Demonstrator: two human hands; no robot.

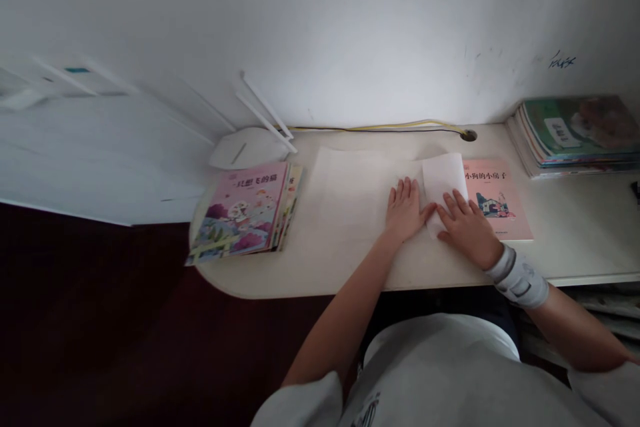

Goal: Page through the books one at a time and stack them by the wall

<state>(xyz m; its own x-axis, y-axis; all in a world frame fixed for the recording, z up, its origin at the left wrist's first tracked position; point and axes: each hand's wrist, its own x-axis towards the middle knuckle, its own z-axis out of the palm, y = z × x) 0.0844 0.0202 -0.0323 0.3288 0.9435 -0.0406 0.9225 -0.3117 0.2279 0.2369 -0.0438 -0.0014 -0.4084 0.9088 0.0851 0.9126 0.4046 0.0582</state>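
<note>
Nearest to me is the grey shirt (pixel 450 373), and above it my forearms reach to the bench (pixel 310 273). My right hand (pixel 463 227), with a grey wrist band (pixel 517 277) behind it, lies flat with fingers stretched on the folded white paper (pixel 443 180); it grips nothing. My left hand (pixel 404 210) lies flat and spread too, touching the left side of that paper, on a large pale sheet (pixel 350 193). Just right of the paper, partly under it, is a pink book (pixel 495 203). Well left of the paper is a stack of picture books (pixel 245 213), and behind it a white lamp (pixel 250 143). Far right of the paper, by the wall, another book pile (pixel 575 133) lies.
</note>
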